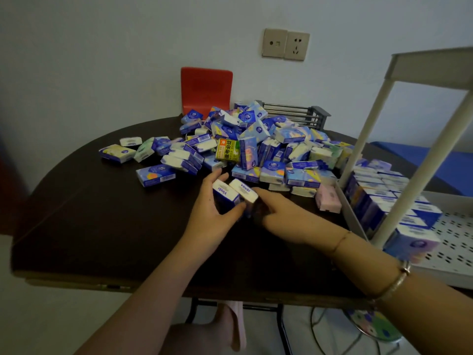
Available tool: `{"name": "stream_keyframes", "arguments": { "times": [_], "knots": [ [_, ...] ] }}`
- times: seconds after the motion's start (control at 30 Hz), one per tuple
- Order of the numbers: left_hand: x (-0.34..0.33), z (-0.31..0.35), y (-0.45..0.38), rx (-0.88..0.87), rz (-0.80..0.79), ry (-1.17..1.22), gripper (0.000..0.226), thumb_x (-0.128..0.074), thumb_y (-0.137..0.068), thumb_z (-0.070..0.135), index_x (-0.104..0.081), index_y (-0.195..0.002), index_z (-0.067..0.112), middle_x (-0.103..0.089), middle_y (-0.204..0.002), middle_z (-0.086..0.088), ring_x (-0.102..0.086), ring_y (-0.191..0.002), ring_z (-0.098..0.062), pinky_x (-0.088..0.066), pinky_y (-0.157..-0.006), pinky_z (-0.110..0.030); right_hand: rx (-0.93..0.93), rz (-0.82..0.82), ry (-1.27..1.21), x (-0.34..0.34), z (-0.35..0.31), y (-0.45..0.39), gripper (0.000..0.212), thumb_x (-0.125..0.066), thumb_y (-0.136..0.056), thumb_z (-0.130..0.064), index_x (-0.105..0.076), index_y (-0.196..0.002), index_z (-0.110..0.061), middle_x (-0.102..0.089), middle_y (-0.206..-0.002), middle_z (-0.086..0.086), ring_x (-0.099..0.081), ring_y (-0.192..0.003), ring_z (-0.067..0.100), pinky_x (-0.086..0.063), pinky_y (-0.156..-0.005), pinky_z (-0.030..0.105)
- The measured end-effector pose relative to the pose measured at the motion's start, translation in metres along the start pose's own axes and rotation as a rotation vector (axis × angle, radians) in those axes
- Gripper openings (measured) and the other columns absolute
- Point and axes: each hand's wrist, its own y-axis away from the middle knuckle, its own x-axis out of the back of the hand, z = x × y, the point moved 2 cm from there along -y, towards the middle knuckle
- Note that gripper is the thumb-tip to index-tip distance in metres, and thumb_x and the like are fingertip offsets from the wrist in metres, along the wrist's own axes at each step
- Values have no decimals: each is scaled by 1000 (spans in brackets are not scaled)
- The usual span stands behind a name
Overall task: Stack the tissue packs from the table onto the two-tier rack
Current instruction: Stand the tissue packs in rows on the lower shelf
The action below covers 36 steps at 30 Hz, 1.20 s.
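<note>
While a big pile [258,144] waits on the table [102,213], two packs [234,192] are held.
One is gripped by the left hand [213,213], one by the right hand [284,216], beside the rack [432,155].

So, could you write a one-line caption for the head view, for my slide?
Both hands gather two packs beside the pile on the table; the rack is partly filled.

Tissue packs [258,144] heaped on table [102,216], rack [422,201] right.
</note>
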Motion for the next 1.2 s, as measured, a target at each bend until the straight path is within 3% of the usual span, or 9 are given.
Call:
{"name": "stream_keyframes", "arguments": {
  "times": [0.13, 0.27, 0.37, 0.5, 0.63, 0.8, 0.9, 1.0, 1.2],
  "knots": [
    [-1, -2, 0, 26, -60, -79, 93, -79, -73, 16, -25, -145, 38, -40, -140, 10, -40, -127, -2, -36, -109, -31, -5, -63, 1, 7, 7, -4, 55, -48, -86, 3, -47, -130, -31, -59, -117, 1, -54, -109, 20, -47, -95, 38],
    [-5, 2, 1, -27, -107, -147, 92, -78, -75, 18, -23, -146, 37, -35, -131, 23, -35, -122, 9, -34, -92, -3, 10, -131, 121, 4, 18, -7, 60, -45, -82, -3, -45, -133, -33, -54, -126, 5, -46, -114, 29, -39, -99, 45],
    [-6, 1, -1, -105, -84, -202, 74, -73, -81, 14, -35, -142, 30, -40, -132, 20, -40, -121, 8, -32, -89, 4, 62, 107, 147, 9, 21, -13, 50, -53, -81, -5, -54, -128, -25, -59, -123, 8, -51, -115, 23, -41, -101, 47],
    [-6, -1, 0, -118, -117, -233, 63, -70, -83, 16, -42, -136, 37, -46, -134, 12, -45, -120, 5, -39, -101, -15, -121, 534, 333, 33, 33, -16, 61, -54, -83, -12, -35, -141, -16, -41, -139, 14, -35, -128, 34, -30, -108, 42],
    [-6, 0, 2, -103, -130, -262, 62, -70, -84, 19, -41, -134, 41, -48, -132, 15, -46, -119, 5, -38, -93, -11, -241, 493, 595, 37, 56, -20, 72, -57, -85, -25, -22, -146, -10, -36, -144, 16, -30, -135, 35, -24, -113, 45],
    [-6, 5, 5, -93, -131, -269, 73, -72, -82, 18, -31, -138, 43, -46, -124, 22, -47, -115, 8, -38, -86, -6, -140, 582, 835, 38, 51, -3, 57, -55, -87, -10, -33, -139, -11, -47, -132, 11, -45, -120, 30, -40, -95, 39],
    [-7, 10, 10, -85, -141, -259, 89, -75, -80, 17, -19, -146, 41, -44, -112, 34, -45, -102, 24, -37, -82, 1, -58, 700, 503, 39, 35, 17, 31, -53, -90, -17, -51, -122, -16, -59, -117, 5, -55, -108, 24, -47, -86, 38],
    [-11, 16, 19, -91, -125, -274, 92, -77, -77, 20, -19, -147, 38, -45, -115, 31, -46, -112, 14, -38, -93, -9, 20, 722, 27, 39, 13, 50, 27, -60, -90, -20, -59, -116, -21, -63, -111, -8, -57, -103, 6, -47, -86, 24],
    [-42, 49, 49, -159, -110, -172, 59, -78, -74, 12, -48, -121, 31, -60, -115, 19, -55, -111, 9, -50, -94, -23, 154, 640, -225, 40, -7, 127, 29, -65, -86, -12, -59, -109, -28, -62, -105, -21, -57, -98, -13, -43, -81, 2]
  ]
}}
